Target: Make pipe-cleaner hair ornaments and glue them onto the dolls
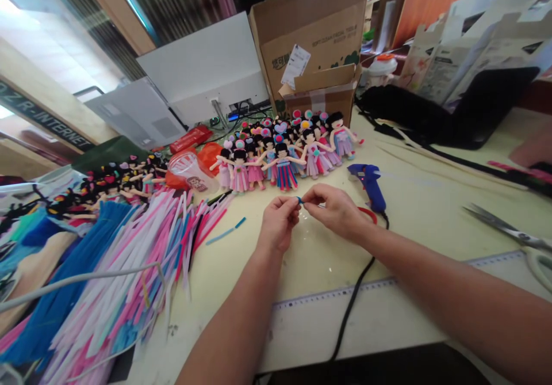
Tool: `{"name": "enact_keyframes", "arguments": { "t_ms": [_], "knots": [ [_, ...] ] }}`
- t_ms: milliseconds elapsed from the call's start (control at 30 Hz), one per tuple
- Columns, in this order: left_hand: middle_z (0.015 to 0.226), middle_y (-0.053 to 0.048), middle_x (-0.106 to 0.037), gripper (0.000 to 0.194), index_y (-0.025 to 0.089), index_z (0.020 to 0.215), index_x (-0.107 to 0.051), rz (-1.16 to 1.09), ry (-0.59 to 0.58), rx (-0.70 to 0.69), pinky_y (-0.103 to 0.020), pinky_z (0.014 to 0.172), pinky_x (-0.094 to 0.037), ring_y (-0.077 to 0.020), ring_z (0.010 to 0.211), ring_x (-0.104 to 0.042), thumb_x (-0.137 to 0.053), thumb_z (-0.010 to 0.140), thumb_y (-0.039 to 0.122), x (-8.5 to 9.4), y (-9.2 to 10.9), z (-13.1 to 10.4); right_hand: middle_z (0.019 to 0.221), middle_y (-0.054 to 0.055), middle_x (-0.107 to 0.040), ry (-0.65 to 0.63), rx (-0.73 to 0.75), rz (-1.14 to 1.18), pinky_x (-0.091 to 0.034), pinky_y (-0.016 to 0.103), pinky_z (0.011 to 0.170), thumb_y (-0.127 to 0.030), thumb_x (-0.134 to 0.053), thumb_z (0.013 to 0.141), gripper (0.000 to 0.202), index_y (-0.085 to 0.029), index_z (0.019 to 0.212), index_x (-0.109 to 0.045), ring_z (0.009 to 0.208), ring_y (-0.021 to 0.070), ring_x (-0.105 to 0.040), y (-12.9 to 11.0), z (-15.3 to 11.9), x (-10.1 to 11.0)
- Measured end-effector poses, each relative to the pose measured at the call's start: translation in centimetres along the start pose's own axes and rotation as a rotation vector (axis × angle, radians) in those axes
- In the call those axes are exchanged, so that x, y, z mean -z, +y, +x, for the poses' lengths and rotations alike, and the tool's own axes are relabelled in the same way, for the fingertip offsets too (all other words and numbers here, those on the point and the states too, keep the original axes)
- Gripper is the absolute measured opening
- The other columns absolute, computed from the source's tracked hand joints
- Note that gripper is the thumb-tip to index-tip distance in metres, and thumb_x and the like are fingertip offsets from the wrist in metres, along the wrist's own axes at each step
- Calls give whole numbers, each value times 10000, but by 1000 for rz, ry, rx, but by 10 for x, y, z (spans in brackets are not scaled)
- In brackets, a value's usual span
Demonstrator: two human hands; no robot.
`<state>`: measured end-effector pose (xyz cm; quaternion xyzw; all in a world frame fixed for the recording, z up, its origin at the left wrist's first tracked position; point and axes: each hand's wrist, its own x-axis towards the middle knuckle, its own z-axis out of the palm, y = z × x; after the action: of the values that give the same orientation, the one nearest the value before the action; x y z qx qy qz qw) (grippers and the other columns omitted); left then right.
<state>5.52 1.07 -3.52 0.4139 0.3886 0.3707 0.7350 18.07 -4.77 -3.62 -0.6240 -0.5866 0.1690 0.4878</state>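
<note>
Between the fingertips of both hands sits a short piece of blue pipe cleaner (300, 200), mostly covered by the fingers. My left hand (279, 218) pinches one end of it. From the other side my right hand (330, 209) pinches it too. Just beyond the hands stand several pipe-cleaner dolls (283, 166) with black hair and striped skirts. A blue glue gun (370, 186) lies to the right of my right hand, its black cord running towards me. Left of my hands lies a loose blue pipe cleaner strip (226, 231).
Bundles of pink, white and blue pipe cleaners (125, 258) cover the left side. Scissors (509, 227) lie at the right, near a ruler (336, 294) along the front. A cardboard box (314, 34) stands behind the dolls, beside a clear plastic cup (192, 172).
</note>
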Motion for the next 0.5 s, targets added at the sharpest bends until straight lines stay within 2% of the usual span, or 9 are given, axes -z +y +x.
{"name": "enact_keyframes", "arguments": {
  "t_ms": [233, 367, 500],
  "knots": [
    [580, 47, -562, 360, 173, 653, -535, -6, -16, -26, -180, 507, -352, -54, 516, -462, -817, 495, 332, -2, -3, -3, 670, 7, -629, -43, -166, 217, -414, 261, 600, -271, -580, 729, 107, -171, 714, -615, 628, 134, -541, 2, 4, -1],
    [589, 35, -579, 358, 166, 654, -558, 38, -59, -21, -184, 516, -349, -56, 523, -477, -821, 498, 352, -1, 0, -3, 624, -11, -578, -79, -195, 248, -369, 249, 565, -324, -575, 707, 162, -168, 675, -604, 586, 114, -482, 0, 7, 6],
    [631, -8, -635, 349, 153, 686, -618, 162, -145, 50, -198, 520, -338, -67, 527, -504, -802, 532, 406, 7, 7, -1, 590, -27, -529, -149, -186, 213, -329, 242, 528, -326, -556, 695, 164, -168, 667, -589, 551, 99, -428, 0, 9, 14]
  ]
}}
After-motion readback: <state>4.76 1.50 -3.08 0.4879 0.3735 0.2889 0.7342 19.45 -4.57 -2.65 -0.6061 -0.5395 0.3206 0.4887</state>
